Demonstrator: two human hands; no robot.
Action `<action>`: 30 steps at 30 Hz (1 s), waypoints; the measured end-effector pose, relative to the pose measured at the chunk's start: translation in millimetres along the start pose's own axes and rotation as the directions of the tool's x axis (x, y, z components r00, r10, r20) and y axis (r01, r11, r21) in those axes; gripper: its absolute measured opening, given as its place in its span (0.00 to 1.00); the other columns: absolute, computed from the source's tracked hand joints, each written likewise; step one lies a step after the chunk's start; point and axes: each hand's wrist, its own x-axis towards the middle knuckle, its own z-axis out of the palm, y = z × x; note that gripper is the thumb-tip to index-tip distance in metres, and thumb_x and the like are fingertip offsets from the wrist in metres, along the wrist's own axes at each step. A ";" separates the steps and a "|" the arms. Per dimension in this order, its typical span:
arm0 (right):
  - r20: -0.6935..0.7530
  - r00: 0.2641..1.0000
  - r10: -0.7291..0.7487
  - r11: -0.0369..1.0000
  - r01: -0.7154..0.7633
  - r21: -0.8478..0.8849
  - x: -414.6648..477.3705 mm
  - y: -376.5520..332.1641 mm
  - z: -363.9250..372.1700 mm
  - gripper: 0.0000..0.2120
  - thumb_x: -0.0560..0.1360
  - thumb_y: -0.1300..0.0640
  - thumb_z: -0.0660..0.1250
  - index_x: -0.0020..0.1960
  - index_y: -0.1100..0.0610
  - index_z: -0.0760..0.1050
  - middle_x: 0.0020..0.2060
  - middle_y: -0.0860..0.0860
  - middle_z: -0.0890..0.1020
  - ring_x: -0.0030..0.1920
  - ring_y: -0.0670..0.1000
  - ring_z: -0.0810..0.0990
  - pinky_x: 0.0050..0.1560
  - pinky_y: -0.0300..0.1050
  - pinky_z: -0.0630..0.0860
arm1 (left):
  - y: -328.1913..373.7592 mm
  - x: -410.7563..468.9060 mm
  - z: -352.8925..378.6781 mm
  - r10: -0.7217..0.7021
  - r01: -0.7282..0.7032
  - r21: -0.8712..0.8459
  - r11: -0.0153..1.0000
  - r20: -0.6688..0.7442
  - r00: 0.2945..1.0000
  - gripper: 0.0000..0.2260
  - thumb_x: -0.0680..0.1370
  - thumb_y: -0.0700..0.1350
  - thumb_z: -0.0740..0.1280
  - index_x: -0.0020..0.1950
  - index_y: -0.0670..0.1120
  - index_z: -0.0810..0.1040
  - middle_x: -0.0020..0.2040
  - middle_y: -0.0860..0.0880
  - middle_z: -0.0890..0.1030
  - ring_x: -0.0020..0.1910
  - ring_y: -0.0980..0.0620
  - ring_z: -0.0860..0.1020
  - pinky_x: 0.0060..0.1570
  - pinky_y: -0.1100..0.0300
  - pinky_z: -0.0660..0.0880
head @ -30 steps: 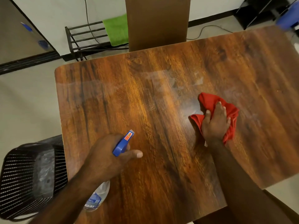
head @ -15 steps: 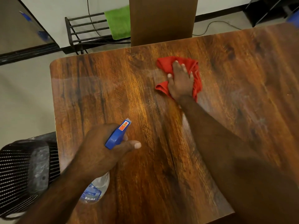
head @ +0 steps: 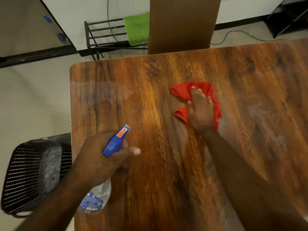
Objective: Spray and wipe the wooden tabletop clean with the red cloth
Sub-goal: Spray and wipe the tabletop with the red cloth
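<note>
The wooden tabletop [head: 133, 100] fills most of the view. A crumpled red cloth [head: 202, 90] lies on it right of centre, and my right hand [head: 200, 110] presses down on it with straight fingers. My left hand [head: 100, 157] grips a clear spray bottle [head: 115, 142] by its blue trigger head over the table's near left part, nozzle pointing away from me. Pale smears show on the wood at the right.
A brown chair back [head: 181, 24] stands against the far table edge. A dark mesh bin [head: 31, 175] sits on the floor at the left. Behind are a black rack [head: 106, 35] with a green towel [head: 137, 29] and a cable on the floor.
My right hand swept the red cloth from the right side toward the far edge, then back nearer the table's middle. My left hand kept holding the bottle in nearly the same place.
</note>
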 end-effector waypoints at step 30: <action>0.001 0.985 0.173 0.985 -0.173 -0.014 7.1 -209.4 82.4 0.28 0.87 0.47 0.54 0.84 0.55 0.57 0.82 0.52 0.64 0.83 0.54 0.58 0.81 0.67 0.50 | -161.1 -39.0 -120.9 -0.267 0.261 -0.059 0.964 -0.162 0.950 0.24 0.65 0.71 0.67 0.34 0.49 0.76 0.29 0.49 0.80 0.32 0.49 0.80 0.39 0.57 0.77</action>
